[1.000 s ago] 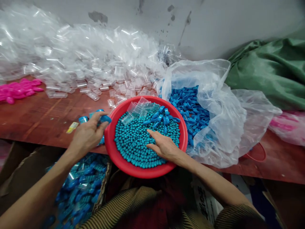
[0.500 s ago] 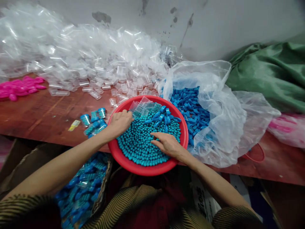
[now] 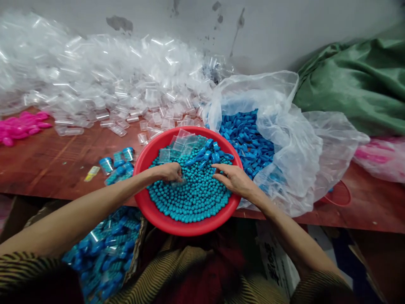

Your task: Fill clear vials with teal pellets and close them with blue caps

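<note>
A red basin in front of me holds turquoise beads. Over the beads' left side, my left hand is closed on a small clear plastic container, its lower part down among the beads. Holding nothing that I can see, my right hand hovers at the basin's right side, thumb and fingers apart. Just beyond its fingertips lie several blue caps with loops on the beads. More clear containers rest at the basin's far side.
Clear containers are heaped along the wall. A plastic bag of blue caps stands right of the basin. Filled containers lie to the left, with more in a box below. Pink pieces sit far left; green cloth, right.
My left hand has come from the basin's far left rim down into the beads with a clear container. My right hand has shifted up and right, toward the blue caps. The view has shifted slightly.
</note>
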Tool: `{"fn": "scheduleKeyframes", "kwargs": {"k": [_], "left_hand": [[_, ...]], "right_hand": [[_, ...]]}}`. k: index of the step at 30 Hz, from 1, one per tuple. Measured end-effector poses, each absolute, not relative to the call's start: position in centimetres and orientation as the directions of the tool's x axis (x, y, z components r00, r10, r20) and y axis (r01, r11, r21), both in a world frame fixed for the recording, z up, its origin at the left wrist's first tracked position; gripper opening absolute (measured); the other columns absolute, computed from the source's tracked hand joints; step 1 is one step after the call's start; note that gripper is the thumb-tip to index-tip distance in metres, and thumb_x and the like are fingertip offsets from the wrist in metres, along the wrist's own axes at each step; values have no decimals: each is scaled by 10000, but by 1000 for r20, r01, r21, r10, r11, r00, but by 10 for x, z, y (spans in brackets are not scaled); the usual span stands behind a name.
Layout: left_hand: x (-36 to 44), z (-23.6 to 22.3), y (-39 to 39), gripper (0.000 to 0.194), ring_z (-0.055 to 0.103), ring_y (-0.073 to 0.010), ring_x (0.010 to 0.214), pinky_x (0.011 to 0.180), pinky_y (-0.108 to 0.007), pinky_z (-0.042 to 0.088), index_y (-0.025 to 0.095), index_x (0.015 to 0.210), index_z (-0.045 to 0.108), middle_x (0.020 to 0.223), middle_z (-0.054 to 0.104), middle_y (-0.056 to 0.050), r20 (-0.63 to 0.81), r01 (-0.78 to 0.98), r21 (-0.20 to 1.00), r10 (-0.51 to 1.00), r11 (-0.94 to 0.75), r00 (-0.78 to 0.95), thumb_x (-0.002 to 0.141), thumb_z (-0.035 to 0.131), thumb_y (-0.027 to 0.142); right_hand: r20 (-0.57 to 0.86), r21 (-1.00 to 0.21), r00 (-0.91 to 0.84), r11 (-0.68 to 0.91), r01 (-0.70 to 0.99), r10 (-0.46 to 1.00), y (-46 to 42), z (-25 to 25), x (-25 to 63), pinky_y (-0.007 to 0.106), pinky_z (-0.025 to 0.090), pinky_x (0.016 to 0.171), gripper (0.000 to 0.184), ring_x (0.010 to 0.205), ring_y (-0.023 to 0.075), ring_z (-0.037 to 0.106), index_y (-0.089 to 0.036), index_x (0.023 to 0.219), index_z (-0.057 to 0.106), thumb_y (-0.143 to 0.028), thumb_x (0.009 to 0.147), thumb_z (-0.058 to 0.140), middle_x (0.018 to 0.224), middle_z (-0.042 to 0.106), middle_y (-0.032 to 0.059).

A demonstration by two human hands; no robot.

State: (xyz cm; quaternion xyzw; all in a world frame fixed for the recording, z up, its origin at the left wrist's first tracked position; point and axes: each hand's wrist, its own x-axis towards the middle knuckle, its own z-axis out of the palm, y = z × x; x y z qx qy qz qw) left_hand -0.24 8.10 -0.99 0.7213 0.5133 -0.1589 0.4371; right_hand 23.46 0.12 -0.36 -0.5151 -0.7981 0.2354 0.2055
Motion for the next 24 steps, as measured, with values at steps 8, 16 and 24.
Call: {"fn": "scheduleKeyframes", "kwargs": {"k": [8, 16, 24], "left_hand": [[40, -30, 71, 237, 507, -110, 446, 439, -219, 411, 160, 575, 457, 467, 517, 15, -657, 659, 704, 598, 266, 460, 641, 648, 285], [1, -14, 64, 382, 635, -158, 601, 523, -248, 475, 176, 811, 469, 671, 600, 17, -610, 173, 748, 560, 641, 561, 585, 767, 256], [-5, -11, 43, 376, 622, -139, 628, 515, -227, 481, 146, 863, 523, 722, 625, -19, -546, 47, 796, 682, 604, 487, 623, 755, 319]], "right_hand": [[-50, -509, -393, 315, 801, 918, 14, -10, 231, 342, 457, 859, 349, 917, 210, 637, -126, 1180, 587, -269, 868, 527, 1077, 677, 102], [-5, -170, -427, 420, 891, 904, 37, 6, 201, 310, 433, 787, 273, 985, 218, 557, -175, 1135, 571, -218, 911, 422, 1084, 620, 96], [-86, 122, -525, 531, 838, 847, 52, -5, 179, 391, 358, 766, 301, 940, 277, 492, -146, 908, 626, -166, 919, 326, 926, 595, 136]]}}
